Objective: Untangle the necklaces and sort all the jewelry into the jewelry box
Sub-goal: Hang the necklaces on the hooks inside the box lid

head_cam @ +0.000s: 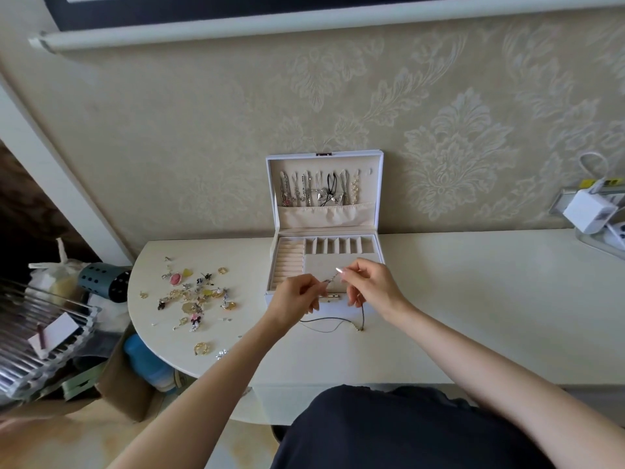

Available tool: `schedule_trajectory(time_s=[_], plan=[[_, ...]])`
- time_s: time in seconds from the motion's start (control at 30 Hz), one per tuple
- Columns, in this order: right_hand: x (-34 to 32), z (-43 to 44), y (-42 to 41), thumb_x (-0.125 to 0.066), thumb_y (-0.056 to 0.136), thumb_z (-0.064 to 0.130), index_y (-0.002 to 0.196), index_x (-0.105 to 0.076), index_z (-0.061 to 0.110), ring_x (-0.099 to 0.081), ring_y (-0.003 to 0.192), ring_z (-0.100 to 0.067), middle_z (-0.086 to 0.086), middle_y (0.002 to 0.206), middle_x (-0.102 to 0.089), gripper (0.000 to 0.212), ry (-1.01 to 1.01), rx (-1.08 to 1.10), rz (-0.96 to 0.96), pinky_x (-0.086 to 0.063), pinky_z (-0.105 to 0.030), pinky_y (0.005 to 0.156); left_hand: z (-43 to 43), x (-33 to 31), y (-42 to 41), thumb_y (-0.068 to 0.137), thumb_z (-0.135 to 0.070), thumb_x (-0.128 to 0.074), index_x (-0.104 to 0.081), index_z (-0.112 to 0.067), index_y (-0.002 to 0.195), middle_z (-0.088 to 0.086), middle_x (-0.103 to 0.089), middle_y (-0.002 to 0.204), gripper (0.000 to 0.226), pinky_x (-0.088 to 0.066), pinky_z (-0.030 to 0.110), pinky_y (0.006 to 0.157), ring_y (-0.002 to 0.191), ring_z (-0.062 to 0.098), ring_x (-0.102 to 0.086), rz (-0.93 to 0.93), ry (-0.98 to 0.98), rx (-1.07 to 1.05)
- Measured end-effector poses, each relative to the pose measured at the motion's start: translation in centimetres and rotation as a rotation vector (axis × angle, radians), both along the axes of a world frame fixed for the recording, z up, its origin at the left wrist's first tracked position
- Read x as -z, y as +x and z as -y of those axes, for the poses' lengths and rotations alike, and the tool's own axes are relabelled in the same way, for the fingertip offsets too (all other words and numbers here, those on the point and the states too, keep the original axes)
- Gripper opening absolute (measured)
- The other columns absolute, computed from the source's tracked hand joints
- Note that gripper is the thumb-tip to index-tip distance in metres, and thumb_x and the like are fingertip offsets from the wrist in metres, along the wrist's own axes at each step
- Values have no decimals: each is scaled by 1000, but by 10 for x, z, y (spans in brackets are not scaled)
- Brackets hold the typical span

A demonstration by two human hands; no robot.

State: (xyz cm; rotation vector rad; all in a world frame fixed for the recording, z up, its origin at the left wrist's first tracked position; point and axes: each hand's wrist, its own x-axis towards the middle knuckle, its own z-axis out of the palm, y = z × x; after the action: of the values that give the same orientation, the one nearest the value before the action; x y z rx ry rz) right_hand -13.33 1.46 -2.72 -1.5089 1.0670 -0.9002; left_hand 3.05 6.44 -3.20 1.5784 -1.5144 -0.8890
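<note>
Cream tabletop (473, 299) runs wide, its rounded left edge dropping off just beyond the loose jewelry (192, 292) (rings, earrings, brooches, not yet sorted). White jewelry box (338, 216) stands open against the far wall, a row of hung necklaces (318, 189) in its lid, the tray compartments below looking bare. Left hand (297, 296) and right hand (368, 282) meet over the box's near edge, fingers (351, 269) narrowed to a pinch on one end of a black cord necklace (324, 320), whose loop trails on the tabletop just near of the box. Untangling seems the step in hand; next this piece likely wants lifting to the free hook (368, 171) at the lid's right end. Open room lies right; the trailing cord could snag the latch (333, 297).
</note>
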Motion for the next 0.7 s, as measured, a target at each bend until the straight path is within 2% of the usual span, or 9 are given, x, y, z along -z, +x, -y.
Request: schedule_trajectory(time_s=[0.17,0.33,0.47,0.57,0.7], plan=[[-16,6,3,-53,95,18,84,-63,7,-52,41,-20,-14,59,-63,18,144,-101,18,-37,-22,42,11,-26,-12,98,-15,-47,-63,-3,82,-6,-51,52,26,-34,16,48,46,5,-41,-234,-55,4],[-46,23,7,-49,97,20,84,-61,10,-46,37,-17,-10,54,-62,20,179,-81,139,-29,-20,40,32,-55,-18,99,-17,-45,-58,-5,78,-2,-51,46,27,-31,18,38,37,9,-40,-383,-96,-21],[-73,38,9,-49,97,18,83,-61,8,-45,35,-16,-10,53,-62,21,163,-87,262,-29,-19,36,50,-81,-21,98,-18,-46,-56,-3,80,-2,-52,44,26,-31,19,36,35,9,-40,-398,-153,-23],[-91,51,10,-48,97,17,85,-60,7,-48,40,-17,-10,57,-62,20,132,-84,296,-33,-22,39,64,-100,-21,98,-17,-48,-58,1,85,1,-52,48,24,-29,18,37,38,9,-39,-372,-190,-12],[-104,68,13,-47,97,16,83,-59,8,-52,46,-19,-12,60,-61,20,111,-46,319,-38,-26,45,85,-121,-21,97,-17,-48,-58,-5,76,6,-51,53,26,-27,15,37,37,8,-37,-317,-239,1]])
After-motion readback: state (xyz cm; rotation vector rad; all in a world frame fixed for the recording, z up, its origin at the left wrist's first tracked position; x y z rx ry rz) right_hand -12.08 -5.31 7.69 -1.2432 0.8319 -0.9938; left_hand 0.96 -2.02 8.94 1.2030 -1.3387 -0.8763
